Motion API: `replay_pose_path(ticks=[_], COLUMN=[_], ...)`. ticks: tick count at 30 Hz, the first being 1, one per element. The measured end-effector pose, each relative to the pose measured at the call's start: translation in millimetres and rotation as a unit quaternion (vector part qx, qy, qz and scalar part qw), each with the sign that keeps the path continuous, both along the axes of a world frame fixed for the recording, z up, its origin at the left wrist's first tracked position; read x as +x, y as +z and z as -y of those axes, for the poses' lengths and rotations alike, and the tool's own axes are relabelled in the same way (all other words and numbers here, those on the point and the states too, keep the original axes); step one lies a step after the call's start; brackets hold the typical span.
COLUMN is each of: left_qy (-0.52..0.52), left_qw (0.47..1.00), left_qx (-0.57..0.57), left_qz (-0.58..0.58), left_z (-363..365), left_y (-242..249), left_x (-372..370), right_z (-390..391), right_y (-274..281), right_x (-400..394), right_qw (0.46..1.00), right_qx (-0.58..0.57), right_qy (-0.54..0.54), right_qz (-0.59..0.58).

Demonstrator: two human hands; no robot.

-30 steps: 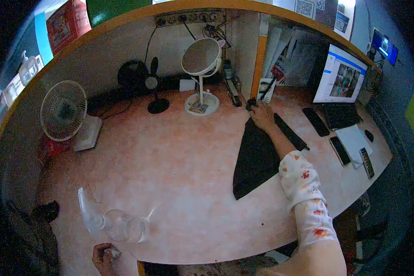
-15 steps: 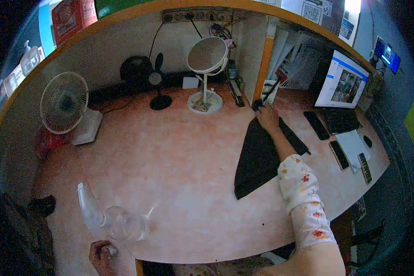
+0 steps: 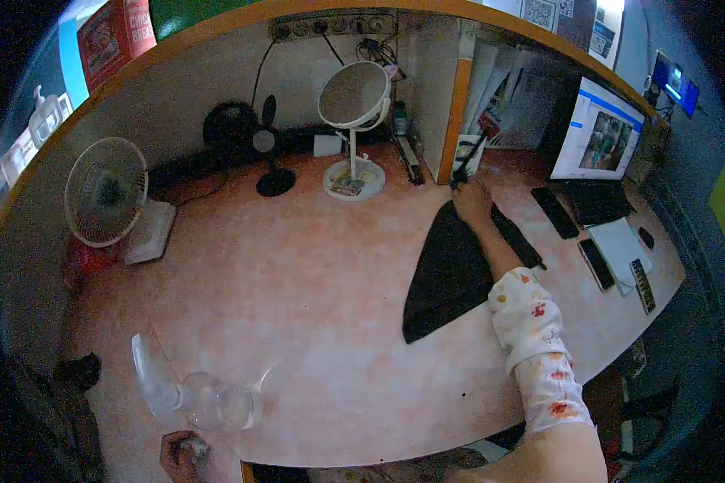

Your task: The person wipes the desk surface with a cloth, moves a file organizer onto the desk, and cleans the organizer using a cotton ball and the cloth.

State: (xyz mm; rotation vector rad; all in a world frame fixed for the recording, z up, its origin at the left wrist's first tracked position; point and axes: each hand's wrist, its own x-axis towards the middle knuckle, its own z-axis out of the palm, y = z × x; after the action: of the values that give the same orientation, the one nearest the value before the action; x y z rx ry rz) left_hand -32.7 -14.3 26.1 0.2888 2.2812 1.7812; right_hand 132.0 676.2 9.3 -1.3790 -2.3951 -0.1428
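Black cloth lies on the desk, right of the middle, its narrow end at the right hand and its broad end spread towards the near edge. This hand's fingers are drawn close together around a dark bunch; whether the bunch is part of the cloth, I cannot tell. A dark stick rises just beyond it, beside the cubby.

The left hand is at the near left edge, its fingers curled in on a small pale thing, too blurred to name. Just beyond it is a clear bottle with a long pale top; the picture does not settle whether it stands or lies, or what it contains.

Papers stand leaning inside the cubby. Left of it, the mirror has a round white base with small flat items in it. Outside the partition, far left, stands a pump bottle, its contents unclear.
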Motion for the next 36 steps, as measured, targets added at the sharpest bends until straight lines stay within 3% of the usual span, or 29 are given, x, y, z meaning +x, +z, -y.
replay_pose_path(ticks=[2, 8, 11, 13, 16, 19, 21, 24, 29, 32, 35, 36], left_qy=[-0.01, 0.022, 0.002, 0.0, -0.006, -0.029, -0.007, -0.03, -0.015, 0.0, 0.002, -0.001], left_qw=[1.0, 0.999, 1.0, 1.0, 1.0, 1.0, 1.0, 0.999, 0.999, 0.999, 1.0, 1.0], left_qx=[-0.005, -0.03, 0.004, 0.009, 0.022, 0.001, 0.022, 0.027, 0.03, 0.04, -0.003, -0.001], left_qz=[0.001, 0.014, 0.0, 0.002, 0.006, -0.011, 0.014, -0.003, -0.018, -0.016, -0.022, -0.019], left_z=[-7, -14, -5, 9, 19, -6, -5, 4, -9, -6, -12, -9], left_y=[14, 20, 8, -13, -37, 9, 4, -6, 11, 6, 21, 21], left_x=[10, 12, 5, -12, -26, 6, 5, -1, 12, 12, 21, 21], right_z=[-12, -26, -22, -52, -29, 100, 130, 141, 89, 20, 36, 51], right_y=[-16, -18, -21, -54, -54, 14, -1, -12, 30, -22, 5, 13], right_x=[11, 27, 31, 34, 45, 57, 80, 100, 55, 25, 21, 27], right_qw=[0.988, 0.993, 0.985, 0.974, 0.993, 0.981, 0.968, 0.945, 0.971, 0.959, 0.979, 0.962], right_qx=[0.134, 0.104, 0.168, 0.216, 0.096, -0.148, -0.081, -0.092, -0.15, 0.074, -0.088, -0.12], right_qy=[-0.004, -0.049, -0.035, -0.014, 0.032, 0.124, 0.223, 0.314, 0.185, 0.226, 0.171, 0.226], right_qz=[-0.079, -0.003, 0.015, -0.073, -0.067, -0.009, 0.088, -0.007, 0.035, -0.153, -0.064, -0.098])
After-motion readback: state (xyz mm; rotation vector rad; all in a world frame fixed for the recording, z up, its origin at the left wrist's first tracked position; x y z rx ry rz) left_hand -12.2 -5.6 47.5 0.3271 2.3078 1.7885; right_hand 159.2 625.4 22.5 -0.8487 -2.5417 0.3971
